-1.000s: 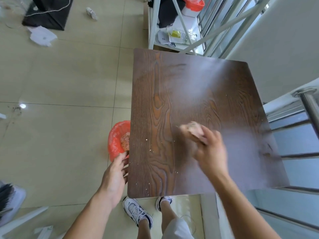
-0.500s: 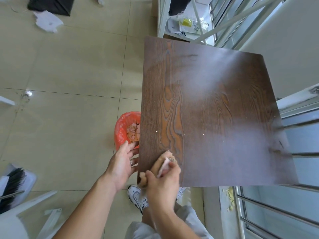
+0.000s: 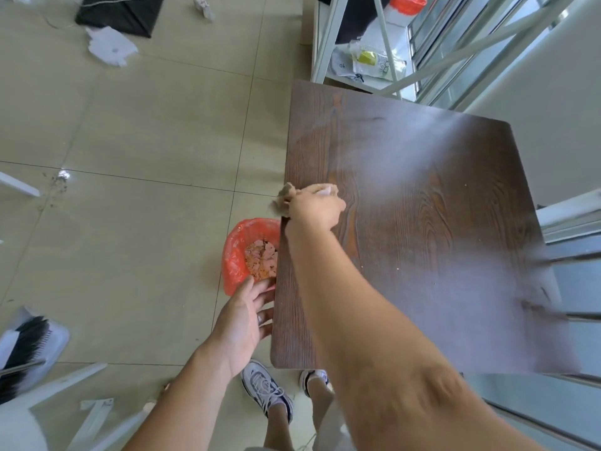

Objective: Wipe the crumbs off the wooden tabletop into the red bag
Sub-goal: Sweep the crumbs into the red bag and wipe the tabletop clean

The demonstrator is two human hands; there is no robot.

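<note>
right hand (image 3: 317, 208) at the left edge of the wooden tabletop (image 3: 422, 229), closed around a crumpled tan wad (image 3: 286, 198); material blurred, cloth or paper not determinable. wad overhanging the table edge, partly beyond it. forearm stretched across the near left part of the top.

left hand (image 3: 242, 317) open, fingers spread, palm toward the table's left side, fingertips close to the edge and just below the near rim of the red bag (image 3: 232, 258); contact with the bag not confirmed. ring visible on one finger.

red bag standing open on the tiled floor (image 3: 136, 196), tucked against and partly under the table's left edge, below and nearer than the wiping hand. contents: a layer of pale orange and pinkish crumbs and flakes (image 3: 261, 260) over the bottom; well short of full. far side of the bag hidden by the tabletop.

scattered pale specks (image 3: 397, 269) on the tabletop, right of the forearm. glare across the middle and right side of the top.

second red bag (image 3: 408, 3) on the white shelf unit (image 3: 328, 43) beyond the table; contents not visible. packet with yellow-green print (image 3: 370, 61) on the shelf.

white dustpan with black brush (image 3: 31, 340) on the floor at lower left. torn white paper (image 3: 109, 47) and a black mat (image 3: 120, 13) at upper left. white sneakers (image 3: 265, 387) beneath the near table edge.
</note>
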